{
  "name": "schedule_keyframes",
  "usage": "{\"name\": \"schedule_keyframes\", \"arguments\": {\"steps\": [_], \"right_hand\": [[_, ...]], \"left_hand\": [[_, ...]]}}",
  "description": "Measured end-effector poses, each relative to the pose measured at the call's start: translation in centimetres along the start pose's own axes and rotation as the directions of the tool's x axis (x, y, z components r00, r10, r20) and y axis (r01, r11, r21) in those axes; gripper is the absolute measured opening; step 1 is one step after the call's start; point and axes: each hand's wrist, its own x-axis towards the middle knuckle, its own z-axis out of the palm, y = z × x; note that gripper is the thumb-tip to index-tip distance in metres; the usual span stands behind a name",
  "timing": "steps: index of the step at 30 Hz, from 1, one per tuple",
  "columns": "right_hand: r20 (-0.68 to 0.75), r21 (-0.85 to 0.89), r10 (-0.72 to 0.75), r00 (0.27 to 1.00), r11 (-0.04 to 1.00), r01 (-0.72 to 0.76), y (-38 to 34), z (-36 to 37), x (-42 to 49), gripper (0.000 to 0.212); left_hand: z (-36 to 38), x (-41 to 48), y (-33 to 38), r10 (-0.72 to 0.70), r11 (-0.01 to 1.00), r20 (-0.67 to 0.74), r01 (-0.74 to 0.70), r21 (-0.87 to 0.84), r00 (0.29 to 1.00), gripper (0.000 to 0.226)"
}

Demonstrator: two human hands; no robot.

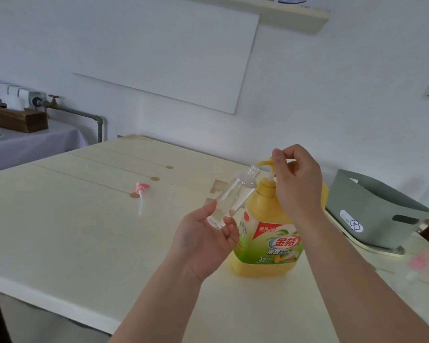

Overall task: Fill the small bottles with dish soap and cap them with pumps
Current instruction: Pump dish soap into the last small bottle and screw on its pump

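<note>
A large yellow dish soap bottle (268,246) with a green label stands on the cream table (60,238). My right hand (295,179) rests on its yellow pump head (265,162), fingers curled over the top. My left hand (203,236) holds a small clear bottle (235,196) by its base, tilted so its open threaded neck sits just under the pump's spout. The small bottle looks empty. A pink pump cap (141,191) with a white tube lies on the table to the left.
A grey-green plastic basket (372,214) stands at the right on a tray. Blurred pink items (424,261) lie near the right edge. A side table with a wooden block (18,120) is at the far left, by the wall.
</note>
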Motion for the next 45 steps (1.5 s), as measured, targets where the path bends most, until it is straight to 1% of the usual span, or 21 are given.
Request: {"name": "schedule_keyframes", "arguments": {"steps": [2,7,9,11,13,15,17,18,21,24,27,31,33,35,36,38,40,41,43,44,45], "right_hand": [[0.005,-0.008,0.001,1.000,1.000,-0.001,-0.1,-0.2,-0.1,0.027],[0.036,-0.045,0.001,0.999,0.999,0.001,-0.3,-0.4,0.1,0.028],[0.057,-0.086,-0.038,0.998,0.995,0.043,-0.4,-0.4,0.0,0.023],[0.073,-0.108,-0.098,0.992,0.988,0.106,-0.7,-0.4,-0.3,0.019],[0.080,-0.141,-0.168,0.983,0.974,0.178,-1.2,-0.3,-0.6,0.029],[0.097,-0.162,-0.221,0.970,0.958,0.235,-2.2,0.0,-1.0,0.041],[0.134,-0.132,-0.245,0.960,0.956,0.262,-3.4,0.5,-1.4,0.044],[0.152,-0.098,-0.245,0.958,0.960,0.261,-4.0,0.8,-1.6,0.040],[0.255,0.062,-0.186,0.949,0.982,0.176,-5.9,1.7,-2.4,0.017],[0.387,0.194,-0.170,0.906,0.976,0.101,-7.2,2.5,-3.1,0.014],[0.430,0.210,-0.195,0.881,0.971,0.112,-7.9,3.9,-4.0,0.016],[0.502,0.250,-0.118,0.857,0.968,-0.013,-8.7,5.8,-4.3,0.008],[0.543,0.241,-0.078,0.836,0.968,-0.066,-9.1,6.8,-4.5,0.007],[0.560,0.213,-0.056,0.827,0.974,-0.078,-9.2,7.9,-4.8,0.008],[0.565,0.200,-0.044,0.824,0.976,-0.085,-9.1,8.5,-5.0,0.009],[0.580,0.179,-0.019,0.815,0.978,-0.105,-9.0,9.7,-5.6,0.012],[0.601,0.155,0.002,0.799,0.981,-0.119,-8.8,11.1,-6.2,0.014],[0.614,0.148,0.008,0.789,0.981,-0.125,-8.7,11.7,-6.6,0.013],[0.639,0.149,0.015,0.769,0.978,-0.143,-8.4,12.9,-7.4,0.011],[0.648,0.150,0.019,0.761,0.977,-0.153,-8.3,13.4,-7.7,0.010],[0.655,0.151,0.025,0.756,0.975,-0.163,-8.1,13.9,-8.0,0.009]], "left_hand": [[0.2,0.1,0.0,-0.004,1.000,0.001,0.004,-0.013,1.000,0.035],[0.3,-0.2,0.1,-0.009,0.998,0.018,0.010,-0.054,1.000,0.027],[0.1,-0.7,0.2,0.011,0.999,0.020,-0.010,-0.046,1.000,0.020],[0.1,-1.2,0.3,0.029,0.999,0.024,-0.028,-0.040,0.999,0.025],[0.0,-1.8,0.7,0.043,0.998,0.027,-0.042,-0.045,0.999,0.021],[-0.1,-2.3,1.0,0.055,0.998,0.041,-0.055,-0.024,0.998,0.025],[-0.1,-2.9,1.4,0.060,0.998,0.045,-0.059,-0.014,0.997,0.020],[-0.3,-3.2,1.7,0.065,0.998,0.051,-0.064,-0.018,0.997,0.014],[-0.8,-4.4,2.4,0.085,0.996,0.069,-0.085,-0.016,0.994,0.011],[-1.4,-5.5,3.2,0.112,0.994,0.068,-0.111,-0.015,0.991,0.011],[-2.3,-6.5,4.3,0.149,0.989,0.047,-0.148,-0.024,0.988,0.008],[-3.3,-7.6,5.6,0.154,0.988,0.045,-0.153,-0.009,0.987,0.011],[-4.1,-7.9,6.5,0.156,0.986,0.020,-0.157,0.054,0.987,0.018],[-5.1,-8.1,7.3,0.206,0.965,-0.045,-0.196,0.173,0.977,0.021],[-5.7,-8.1,7.8,0.256,0.937,-0.085,-0.226,0.265,0.963,0.019],[-6.9,-7.9,8.6,0.398,0.838,-0.151,-0.292,0.460,0.905,0.015],[-8.0,-7.9,9.6,0.528,0.702,-0.159,-0.324,0.635,0.834,0.029],[-8.3,-8.0,10.0,0.581,0.605,-0.137,-0.313,0.733,0.802,0.039],[-8.8,-8.0,10.6,0.647,0.349,-0.042,-0.247,0.904,0.761,0.048],[-9.1,-7.9,10.7,0.655,0.236,0.006,-0.212,0.948,0.756,0.049],[-9.3,-7.7,10.8,0.659,0.155,0.044,-0.193,0.969,0.751,0.048]]}}
